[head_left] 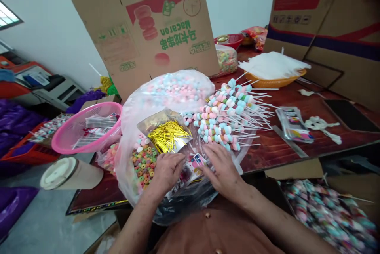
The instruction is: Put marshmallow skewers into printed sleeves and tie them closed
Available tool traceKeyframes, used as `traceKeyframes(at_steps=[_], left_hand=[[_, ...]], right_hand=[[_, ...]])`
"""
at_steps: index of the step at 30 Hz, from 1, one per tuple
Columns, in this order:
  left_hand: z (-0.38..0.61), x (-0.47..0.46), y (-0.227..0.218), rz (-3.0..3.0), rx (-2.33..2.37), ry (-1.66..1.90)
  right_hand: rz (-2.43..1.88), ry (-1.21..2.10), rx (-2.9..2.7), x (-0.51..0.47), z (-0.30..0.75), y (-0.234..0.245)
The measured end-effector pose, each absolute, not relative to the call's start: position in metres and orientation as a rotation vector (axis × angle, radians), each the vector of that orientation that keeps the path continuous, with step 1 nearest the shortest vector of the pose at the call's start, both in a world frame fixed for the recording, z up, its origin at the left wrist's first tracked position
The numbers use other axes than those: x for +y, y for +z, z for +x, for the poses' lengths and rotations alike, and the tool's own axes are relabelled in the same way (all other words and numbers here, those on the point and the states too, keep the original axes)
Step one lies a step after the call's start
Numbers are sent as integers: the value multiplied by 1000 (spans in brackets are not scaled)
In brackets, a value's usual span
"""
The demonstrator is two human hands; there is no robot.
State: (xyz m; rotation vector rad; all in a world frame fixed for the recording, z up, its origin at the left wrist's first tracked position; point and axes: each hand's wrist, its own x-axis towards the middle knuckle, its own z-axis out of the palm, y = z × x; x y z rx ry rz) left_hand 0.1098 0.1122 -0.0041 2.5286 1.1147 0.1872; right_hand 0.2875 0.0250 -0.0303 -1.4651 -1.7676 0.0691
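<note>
twist ties [166, 134] between basket [69, 132] and marshmallow skewers [221, 114]

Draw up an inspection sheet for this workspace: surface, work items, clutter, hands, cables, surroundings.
Surface: dark red wooden table, partly bare at right.
Work items: pastel marshmallow skewers on white sticks, piled; shiny gold strips in a loose heap; multicoloured ring-shaped pieces left of the hands.
Clutter: flat black rectangular object and crumpled white pieces at right; beige lidded cup at left.
Hands: bare left hand and bare right hand at a colourful printed plastic packet; grip unclear.
Cables: nothing seen.
Surroundings: brown cardboard box printed with macarons behind; pink perforated plastic basket at left; pale wall.
</note>
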Motion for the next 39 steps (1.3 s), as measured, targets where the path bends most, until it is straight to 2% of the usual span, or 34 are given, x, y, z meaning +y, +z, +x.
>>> traceKeyframes(at_steps=[3, 7, 10, 15, 17, 21, 27, 30, 34, 36, 39], left_hand=[[103, 108, 7, 2496, 938, 284], [99, 105, 6, 2276, 1121, 335], [101, 105, 0, 2064, 1058, 321], [110, 107, 10, 1967, 839, 101], [116, 103, 20, 2186, 935, 102], [130, 85, 30, 2559, 1163, 336], [135, 74, 10, 2136, 1089, 381], [129, 78, 6, 2055, 993, 413], [121, 89, 14, 1927, 787, 183], [119, 91, 20, 2019, 831, 168], [121, 85, 21, 2276, 1025, 422]], right_hand=[[-1331, 259, -1771, 46, 273, -26], [-1365, 499, -1538, 53, 272, -26], [-1384, 649, -1431, 48, 280, -25], [-1328, 976, -1452, 39, 287, -22], [-1369, 880, -1450, 37, 287, -24], [-1369, 698, -1531, 31, 290, -27], [-1257, 821, -1525, 22, 298, -25], [-1286, 761, -1558, 20, 300, -21], [-1244, 620, -1607, 20, 301, -11], [-1239, 601, -1605, 20, 301, -10], [-1310, 642, -1527, 19, 298, -14]])
